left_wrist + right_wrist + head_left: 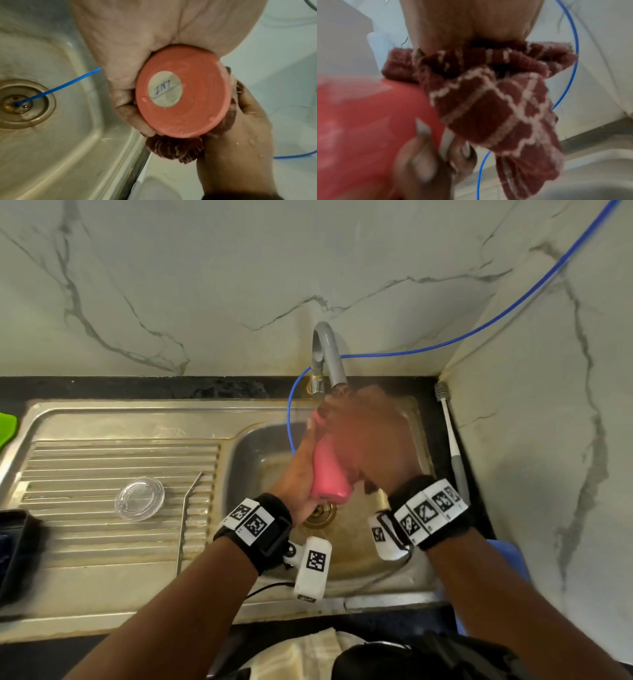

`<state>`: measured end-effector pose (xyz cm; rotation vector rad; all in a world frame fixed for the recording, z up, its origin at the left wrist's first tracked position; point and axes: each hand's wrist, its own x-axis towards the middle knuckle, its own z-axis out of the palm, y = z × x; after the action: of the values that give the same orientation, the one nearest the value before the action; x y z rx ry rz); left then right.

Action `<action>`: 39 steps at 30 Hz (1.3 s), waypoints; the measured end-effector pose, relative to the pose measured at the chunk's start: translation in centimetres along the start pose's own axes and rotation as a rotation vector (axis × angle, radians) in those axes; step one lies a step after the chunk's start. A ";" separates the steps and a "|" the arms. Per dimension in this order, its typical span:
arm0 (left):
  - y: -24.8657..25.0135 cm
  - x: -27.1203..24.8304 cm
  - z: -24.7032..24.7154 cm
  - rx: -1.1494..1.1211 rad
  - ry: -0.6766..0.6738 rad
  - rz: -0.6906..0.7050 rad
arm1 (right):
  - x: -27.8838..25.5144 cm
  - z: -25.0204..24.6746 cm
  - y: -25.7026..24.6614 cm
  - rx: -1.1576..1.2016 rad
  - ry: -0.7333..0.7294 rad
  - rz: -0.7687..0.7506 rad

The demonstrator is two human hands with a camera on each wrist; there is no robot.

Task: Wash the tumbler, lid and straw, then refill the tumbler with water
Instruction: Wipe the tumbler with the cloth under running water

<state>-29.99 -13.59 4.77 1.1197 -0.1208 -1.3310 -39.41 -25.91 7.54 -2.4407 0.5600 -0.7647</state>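
My left hand [301,470] grips the pink tumbler [329,470] over the sink basin, tilted with its base toward me. A round sticker shows on the tumbler's base [182,92]. My right hand [373,440], blurred, holds a dark red checked cloth [496,102] against the tumbler's side [368,121]. The cloth [176,150] bunches below the tumbler base. The clear lid [139,498] lies on the ribbed drainboard. A thin metal straw [186,518] lies just right of the lid.
A grey tap [327,354] arches over the steel sink [260,446]. A blue tube [291,419] runs down into the drain [17,104]. A brush [452,440] leans at the right wall. A green item [7,428] and a dark box [15,553] sit at the left.
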 end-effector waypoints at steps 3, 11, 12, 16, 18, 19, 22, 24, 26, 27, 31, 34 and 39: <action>0.0 0.1 -0.4 -0.001 0.026 0.011 | 1.2 0.5 -0.1 -0.029 0.043 0.046; 1.0 0.4 -2.6 -0.247 -0.015 -0.050 | -4.9 3.0 -2.6 0.073 -0.061 -0.132; 0.8 0.3 -2.7 -0.276 -0.032 -0.064 | -5.0 3.0 -2.3 0.082 -0.093 -0.152; 0.3 0.0 -2.1 -0.300 -0.083 -0.076 | -3.4 1.6 -0.7 0.201 -0.089 -0.040; 0.1 -0.1 -1.8 -0.238 -0.092 -0.053 | -1.7 1.0 0.2 0.199 -0.043 0.040; 0.2 -0.2 -1.6 -0.202 -0.096 -0.052 | -0.8 0.7 0.5 0.182 -0.029 0.058; 0.5 0.0 -1.6 -0.089 -0.068 -0.049 | 1.1 0.5 0.5 0.147 0.016 0.089; 1.1 0.0 -1.5 -0.060 -0.037 -0.019 | 1.2 0.8 0.0 0.119 0.071 0.087; 1.6 -0.2 -1.4 -0.055 -0.039 0.026 | 0.3 1.4 -0.7 0.093 0.095 0.075; 1.7 -0.3 -1.4 -0.038 -0.013 0.041 | -0.2 1.7 -1.0 0.090 0.085 0.066; 1.9 0.1 -3.4 0.088 0.160 0.059 | -2.0 2.3 -2.1 0.113 -0.029 0.014; 3.6 0.2 -4.0 0.061 0.087 -0.007 | -2.9 2.5 -2.5 0.158 -0.121 -0.051; 5.4 -0.2 -3.2 0.026 -0.069 -0.030 | -4.2 2.4 -3.0 0.076 -0.128 -0.276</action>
<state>-24.24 -12.50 7.00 1.1017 -0.1735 -1.3988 -40.40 -20.61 5.89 -2.5028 0.1436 -0.7152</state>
